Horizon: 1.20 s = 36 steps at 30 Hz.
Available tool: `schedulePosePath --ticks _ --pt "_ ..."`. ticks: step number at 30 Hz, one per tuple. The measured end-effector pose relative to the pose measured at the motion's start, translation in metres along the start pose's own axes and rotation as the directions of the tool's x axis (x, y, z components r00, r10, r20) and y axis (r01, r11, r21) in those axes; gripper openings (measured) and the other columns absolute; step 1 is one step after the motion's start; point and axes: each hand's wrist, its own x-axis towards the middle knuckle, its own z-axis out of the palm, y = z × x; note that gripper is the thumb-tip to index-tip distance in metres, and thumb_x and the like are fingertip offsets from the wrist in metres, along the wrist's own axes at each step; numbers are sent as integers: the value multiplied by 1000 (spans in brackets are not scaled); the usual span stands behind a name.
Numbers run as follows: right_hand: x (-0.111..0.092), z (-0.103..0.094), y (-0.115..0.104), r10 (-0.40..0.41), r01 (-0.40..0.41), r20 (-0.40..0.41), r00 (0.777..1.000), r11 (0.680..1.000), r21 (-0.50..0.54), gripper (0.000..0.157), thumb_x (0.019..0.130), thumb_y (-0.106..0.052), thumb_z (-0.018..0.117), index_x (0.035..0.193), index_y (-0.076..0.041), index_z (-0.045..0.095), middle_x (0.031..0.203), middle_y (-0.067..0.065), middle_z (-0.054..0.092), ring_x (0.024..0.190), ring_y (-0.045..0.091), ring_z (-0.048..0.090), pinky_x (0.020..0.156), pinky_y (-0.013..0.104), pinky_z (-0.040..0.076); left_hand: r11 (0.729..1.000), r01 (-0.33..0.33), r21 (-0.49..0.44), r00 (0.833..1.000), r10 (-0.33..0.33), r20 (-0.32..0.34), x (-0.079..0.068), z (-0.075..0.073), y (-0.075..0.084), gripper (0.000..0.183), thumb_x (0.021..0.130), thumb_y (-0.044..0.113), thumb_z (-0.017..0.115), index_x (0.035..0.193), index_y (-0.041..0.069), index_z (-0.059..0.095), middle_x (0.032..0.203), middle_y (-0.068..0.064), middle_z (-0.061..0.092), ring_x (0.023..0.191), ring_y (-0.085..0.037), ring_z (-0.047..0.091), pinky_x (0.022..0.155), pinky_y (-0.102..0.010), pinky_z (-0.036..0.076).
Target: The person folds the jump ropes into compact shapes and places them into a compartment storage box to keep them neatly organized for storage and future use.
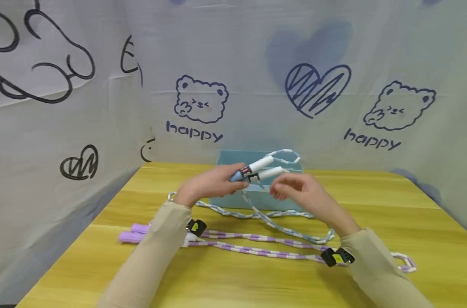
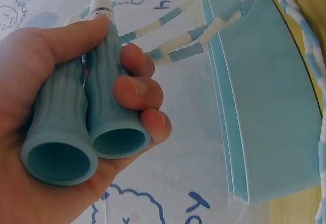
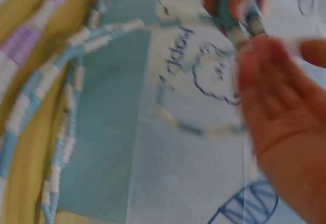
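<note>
My left hand (image 1: pixel 214 183) grips the two blue-and-white handles (image 1: pixel 262 164) of a beaded jump rope, held side by side above the table. In the left wrist view the hollow blue ends of the handles (image 2: pixel 109 102) face the camera, with the thumb along one of them. From the handles the blue-and-white beaded rope (image 1: pixel 269 221) hangs to the table, and one loop stands up behind them. Close to the white handle ends is my right hand (image 1: pixel 304 192), its fingers loosely bent with nothing gripped. In the right wrist view its blurred fingertips overlap those ends.
Behind the hands stands a light blue box (image 1: pixel 225 202) on the yellow wood-grain table (image 1: pixel 225 282). A purple-and-white beaded jump rope (image 1: pixel 252 250) lies nearer the front, its purple handles (image 1: pixel 131 236) at the left. A white cloth (image 1: pixel 252 111) with drawings hangs behind the table.
</note>
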Motion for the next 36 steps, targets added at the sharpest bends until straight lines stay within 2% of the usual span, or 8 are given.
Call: schedulePosePath --ticks 4,8,12,17,23,28,32,36 --pt "-10 13 12 140 -95 159 977 960 -263 31 103 -26 53 130 -12 61 127 6 62 114 25 60 92 43 50 996 -82 -24 995 83 58 15 11 13 27 102 34 54 127 25 50 89 -7 58 64 -17 50 57 -30 45" --pt "-11 29 25 173 -119 211 962 962 -246 44 104 -27 51 143 -7 48 136 10 56 121 27 56 97 45 47 995 -99 -16 992 100 81 19 19 20 24 102 33 54 126 27 51 90 -8 59 63 -18 52 58 -30 45" --pt "-12 36 29 146 -106 286 947 983 -153 39 103 -21 53 138 -2 50 108 11 69 96 24 66 85 40 52 994 -109 3 993 109 50 20 22 22 19 102 33 54 120 25 51 84 -7 59 59 -17 50 56 -29 44" --pt "-9 38 27 140 -124 375 916 990 -65 29 105 -10 46 131 1 53 73 13 65 62 31 58 60 35 49 998 -50 46 998 51 -25 18 22 19 18 102 31 54 116 22 49 87 -10 62 52 -16 49 49 -29 44" --pt "-6 33 15 184 -111 393 901 973 -200 22 107 -25 44 110 -14 63 63 5 52 47 14 39 49 28 39 981 -26 191 995 43 -85 16 21 10 19 102 31 56 115 20 49 96 -2 62 60 -13 47 55 -28 41" --pt "-4 28 3 198 -68 382 903 943 -327 19 105 -30 50 99 -23 66 61 -5 50 48 9 37 52 28 38 972 26 233 998 -14 -57 12 23 1 30 93 17 67 118 19 50 97 3 61 66 -13 53 60 -29 46" --pt "-3 29 -3 210 -79 339 917 929 -362 13 102 -26 55 101 -21 67 66 -4 53 51 9 39 53 28 38 971 63 230 998 -54 -46 11 25 -4 43 83 6 74 116 19 50 97 2 62 70 -15 57 64 -31 49" --pt "-3 31 -6 224 -112 289 931 926 -359 20 103 -31 54 96 -17 66 66 -1 52 52 10 38 53 29 37 971 72 227 997 -61 -55 12 28 -6 48 81 12 79 118 19 50 97 4 62 71 -15 60 64 -31 51"
